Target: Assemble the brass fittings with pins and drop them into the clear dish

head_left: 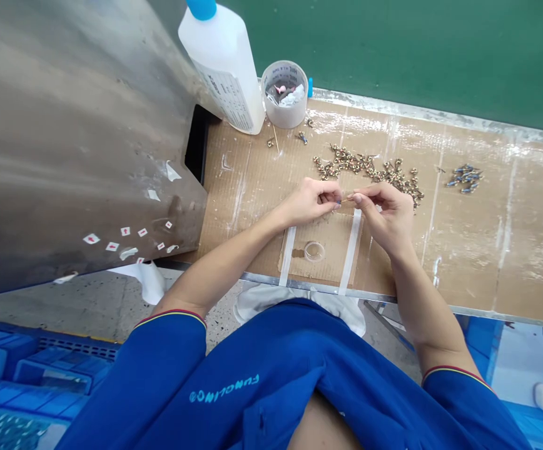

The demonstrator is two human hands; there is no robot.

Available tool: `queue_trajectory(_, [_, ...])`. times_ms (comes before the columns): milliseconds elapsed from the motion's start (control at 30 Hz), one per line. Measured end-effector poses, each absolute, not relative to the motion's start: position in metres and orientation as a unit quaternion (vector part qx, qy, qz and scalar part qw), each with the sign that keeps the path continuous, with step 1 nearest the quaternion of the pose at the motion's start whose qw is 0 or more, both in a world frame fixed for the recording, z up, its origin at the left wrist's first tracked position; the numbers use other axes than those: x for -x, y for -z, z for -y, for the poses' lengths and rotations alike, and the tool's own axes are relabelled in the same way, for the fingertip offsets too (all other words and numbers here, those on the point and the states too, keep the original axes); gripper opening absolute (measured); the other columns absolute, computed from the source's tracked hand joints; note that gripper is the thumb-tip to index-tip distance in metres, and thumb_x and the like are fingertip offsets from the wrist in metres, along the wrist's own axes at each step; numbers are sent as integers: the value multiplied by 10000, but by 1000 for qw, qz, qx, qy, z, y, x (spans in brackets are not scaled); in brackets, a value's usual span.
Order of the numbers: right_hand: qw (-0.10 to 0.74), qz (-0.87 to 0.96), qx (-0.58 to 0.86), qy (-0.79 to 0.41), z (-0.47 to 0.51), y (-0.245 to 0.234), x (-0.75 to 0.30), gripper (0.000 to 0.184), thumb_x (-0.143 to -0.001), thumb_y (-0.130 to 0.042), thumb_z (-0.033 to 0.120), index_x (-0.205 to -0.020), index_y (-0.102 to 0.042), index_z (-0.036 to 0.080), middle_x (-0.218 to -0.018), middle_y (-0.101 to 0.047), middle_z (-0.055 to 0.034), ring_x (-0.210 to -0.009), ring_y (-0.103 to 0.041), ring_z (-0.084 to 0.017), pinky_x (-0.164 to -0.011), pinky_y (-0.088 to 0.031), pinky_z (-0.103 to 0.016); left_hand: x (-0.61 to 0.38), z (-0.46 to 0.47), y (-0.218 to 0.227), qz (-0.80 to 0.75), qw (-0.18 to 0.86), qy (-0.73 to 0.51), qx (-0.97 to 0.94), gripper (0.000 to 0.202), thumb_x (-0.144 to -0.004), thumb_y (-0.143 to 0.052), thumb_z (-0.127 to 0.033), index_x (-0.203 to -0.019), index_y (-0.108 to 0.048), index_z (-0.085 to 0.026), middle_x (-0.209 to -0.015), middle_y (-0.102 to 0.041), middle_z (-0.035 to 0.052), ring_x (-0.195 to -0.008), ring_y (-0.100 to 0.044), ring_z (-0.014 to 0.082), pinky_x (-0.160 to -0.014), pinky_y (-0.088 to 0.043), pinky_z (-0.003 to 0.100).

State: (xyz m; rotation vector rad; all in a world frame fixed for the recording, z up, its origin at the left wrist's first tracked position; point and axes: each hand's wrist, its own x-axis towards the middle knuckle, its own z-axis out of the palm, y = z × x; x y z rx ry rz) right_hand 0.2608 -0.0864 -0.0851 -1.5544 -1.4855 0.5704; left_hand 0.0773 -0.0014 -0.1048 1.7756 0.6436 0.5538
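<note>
My left hand [313, 201] is closed in a pinch at the middle of the cardboard-covered bench. A tiny bluish part shows at its fingertips, mostly hidden by the fingers. Facing it, my right hand [385, 215] pinches a thin wooden stick [348, 199], whose tip reaches toward the left fingertips. Just beyond both hands lies a loose pile of small brass-coloured metal parts [370, 165]. Below the hands, a small clear round dish [314, 251] stands on a taped cardboard piece [299, 270].
A white bottle with a blue cap [227, 69] and a tape roll holding scraps [286, 115] stand at the back left. Another thin stick [276, 139] lies near them. Several blue-and-brass parts [465, 179] sit to the right. A metal panel [88, 144] bounds the left side.
</note>
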Motion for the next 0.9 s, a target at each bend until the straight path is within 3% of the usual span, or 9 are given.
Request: queue_trajectory(900, [449,612,616,-211,84,87,-258,434,-933,-668,643,-765,-705,245,-683,-725,-4,-577,-632,-151,-572,-502,-293,-78,4,101,-277,559,-234,-745,61,-834,-625,-107,-792,-632,-151,-663,-608,-27,-638,-561,91,-683,-477,220])
